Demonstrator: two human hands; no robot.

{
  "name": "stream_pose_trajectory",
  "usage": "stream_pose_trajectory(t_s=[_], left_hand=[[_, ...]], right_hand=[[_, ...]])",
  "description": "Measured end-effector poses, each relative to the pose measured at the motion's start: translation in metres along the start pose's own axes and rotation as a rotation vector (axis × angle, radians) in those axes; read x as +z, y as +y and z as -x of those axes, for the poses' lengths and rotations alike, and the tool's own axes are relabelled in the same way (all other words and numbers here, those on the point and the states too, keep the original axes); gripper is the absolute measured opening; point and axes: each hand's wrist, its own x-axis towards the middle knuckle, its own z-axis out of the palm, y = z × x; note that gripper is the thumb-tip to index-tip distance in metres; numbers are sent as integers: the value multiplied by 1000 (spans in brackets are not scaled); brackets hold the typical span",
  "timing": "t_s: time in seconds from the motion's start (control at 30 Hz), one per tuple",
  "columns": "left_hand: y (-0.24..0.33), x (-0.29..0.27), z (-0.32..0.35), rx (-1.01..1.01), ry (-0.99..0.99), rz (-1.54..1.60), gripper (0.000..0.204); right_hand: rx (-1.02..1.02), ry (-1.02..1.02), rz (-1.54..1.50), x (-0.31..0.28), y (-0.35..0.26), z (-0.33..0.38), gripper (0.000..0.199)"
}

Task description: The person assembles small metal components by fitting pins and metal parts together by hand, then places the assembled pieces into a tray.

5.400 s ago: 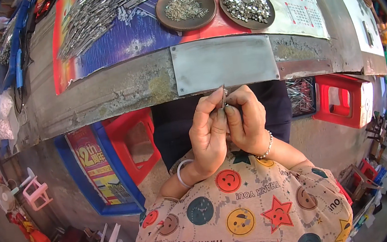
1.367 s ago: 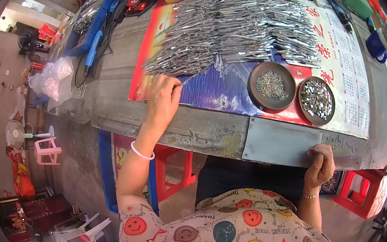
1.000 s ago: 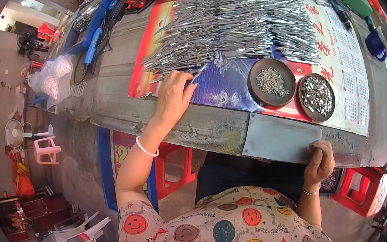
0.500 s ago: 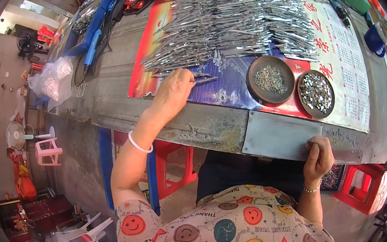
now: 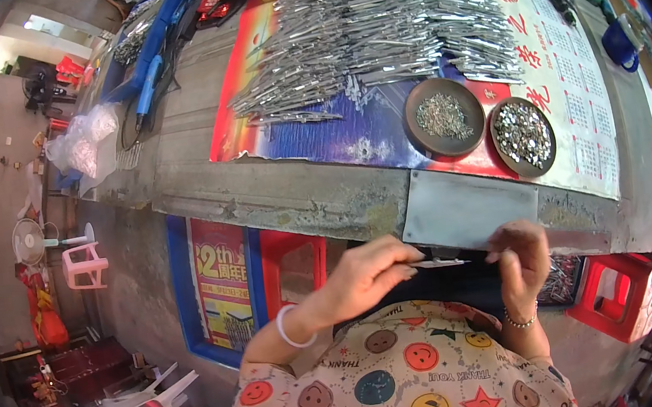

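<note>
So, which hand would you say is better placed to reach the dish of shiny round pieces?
Probably the right hand: it is nearer that dish, while the left hand pinches a slim metal piece.

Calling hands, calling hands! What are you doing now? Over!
Left hand: pinching metal piece. Right hand: near its tip, grip unclear. Piece: held near table edge. Nothing seen between piece and right hand.

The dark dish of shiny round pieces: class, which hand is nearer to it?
Right: the right hand is almost directly below the dark dish in the picture. The left hand is farther off, to its lower left.
</note>
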Motion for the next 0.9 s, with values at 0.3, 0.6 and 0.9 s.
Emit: stream_pose_trajectory(t_s=[0.3,0.6,0.9], left_hand=[[0,42,11,-43,15,136,29],[-7,54,21,-186,35,494,30],[-5,52,32,-101,3,425,21]], right_hand=[[162,-315,-57,14,-15,-3,10],[-117,-343,354,11,-25,-32,16],[-436,-446,1115,22,12,-161,23]])
